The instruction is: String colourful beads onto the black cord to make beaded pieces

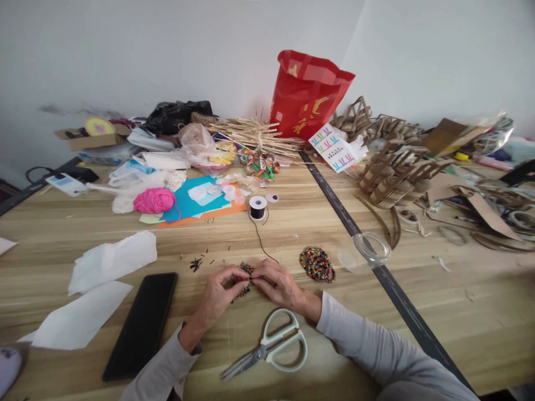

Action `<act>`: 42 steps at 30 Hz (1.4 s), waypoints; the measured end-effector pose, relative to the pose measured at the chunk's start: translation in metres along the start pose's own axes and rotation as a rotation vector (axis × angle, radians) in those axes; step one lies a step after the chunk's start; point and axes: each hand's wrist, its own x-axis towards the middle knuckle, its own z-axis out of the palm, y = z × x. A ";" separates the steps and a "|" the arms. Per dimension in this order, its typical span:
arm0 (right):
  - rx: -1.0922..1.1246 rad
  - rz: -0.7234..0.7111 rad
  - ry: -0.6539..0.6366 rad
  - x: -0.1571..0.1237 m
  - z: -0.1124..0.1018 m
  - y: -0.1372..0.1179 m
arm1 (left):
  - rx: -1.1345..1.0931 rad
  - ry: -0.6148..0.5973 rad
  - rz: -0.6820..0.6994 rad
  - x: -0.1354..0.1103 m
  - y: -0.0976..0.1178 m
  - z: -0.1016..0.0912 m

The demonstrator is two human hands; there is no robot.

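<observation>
My left hand [225, 284] and my right hand [273, 278] meet over the table, thumbs and forefingers pinched at the same spot on a beaded string [246, 269]. Small dark beads show between and behind the fingers; the exact point held is hidden. A thin black cord [261, 243] runs from a white spool [258, 207] toward my right hand. To the right lies a coiled heap of multicoloured beads [317, 264]. Scissors with pale handles [281, 345] rest just below my hands, and short black cord scraps [195, 264] lie to the upper left.
A black phone [141, 326] and white paper sheets [112, 259] lie at left. Pink yarn [154, 200] sits on coloured paper. A red bag [309, 94] stands at the back, small woven baskets [388, 178] at right. A clear tape roll [371, 249] lies on the dark strip.
</observation>
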 end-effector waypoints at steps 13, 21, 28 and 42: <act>0.020 0.000 -0.017 0.000 -0.001 -0.001 | 0.026 -0.015 -0.042 -0.002 0.001 0.002; 0.015 0.022 -0.060 0.000 -0.002 -0.002 | 0.015 0.011 -0.056 0.000 -0.001 0.002; -0.019 -0.005 -0.076 0.000 -0.003 -0.002 | 0.080 -0.014 -0.010 -0.001 0.002 0.000; 0.031 0.030 -0.010 0.002 -0.010 -0.007 | 0.115 -0.053 0.108 0.000 0.003 -0.001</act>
